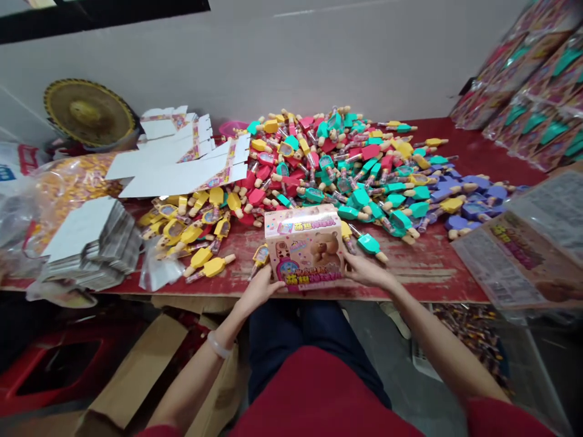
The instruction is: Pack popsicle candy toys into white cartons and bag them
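A printed pink carton (306, 249) with cartoon bears stands at the front edge of the red table, its top panel down. My left hand (261, 287) grips its lower left side, and my right hand (368, 271) grips its right side. Behind the carton spreads a heap of small plastic toys (325, 167) in red, green and yellow, each with a beige knob and a clear tube. A yellow toy (260, 256) lies just left of the carton. To its right, near my right hand, is a green toy (368, 244).
Flat unfolded cartons (182, 167) lie over the heap's left side. Stacked folded card (93, 237) stands at the left. Purple toys (483, 197) and a plastic-wrapped printed package (523, 255) are at the right. Wrapped packs (537, 91) are piled back right; an open cardboard box (139, 367) sits below.
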The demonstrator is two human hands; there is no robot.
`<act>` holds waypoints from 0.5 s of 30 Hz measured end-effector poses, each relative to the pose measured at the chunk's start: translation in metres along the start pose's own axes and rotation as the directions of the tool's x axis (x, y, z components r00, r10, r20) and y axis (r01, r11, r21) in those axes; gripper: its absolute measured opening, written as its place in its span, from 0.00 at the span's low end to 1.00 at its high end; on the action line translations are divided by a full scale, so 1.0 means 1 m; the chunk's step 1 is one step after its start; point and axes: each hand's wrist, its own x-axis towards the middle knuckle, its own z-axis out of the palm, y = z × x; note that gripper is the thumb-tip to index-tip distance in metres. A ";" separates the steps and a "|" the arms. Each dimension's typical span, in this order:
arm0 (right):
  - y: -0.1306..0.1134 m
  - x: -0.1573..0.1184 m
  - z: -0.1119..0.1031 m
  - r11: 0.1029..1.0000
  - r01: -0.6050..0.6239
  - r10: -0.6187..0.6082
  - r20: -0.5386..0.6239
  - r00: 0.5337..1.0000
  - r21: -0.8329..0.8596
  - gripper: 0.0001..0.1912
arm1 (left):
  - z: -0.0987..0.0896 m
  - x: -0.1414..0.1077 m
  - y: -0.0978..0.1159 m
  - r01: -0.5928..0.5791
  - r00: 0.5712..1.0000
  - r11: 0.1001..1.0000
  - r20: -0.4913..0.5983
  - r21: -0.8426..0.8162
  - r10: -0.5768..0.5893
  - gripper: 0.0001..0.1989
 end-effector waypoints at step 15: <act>0.022 0.063 0.046 0.950 -0.151 -0.011 -0.513 0.858 -0.273 0.11 | 0.004 0.054 -0.015 -0.067 0.979 0.978 -0.174 0.200 0.103 0.02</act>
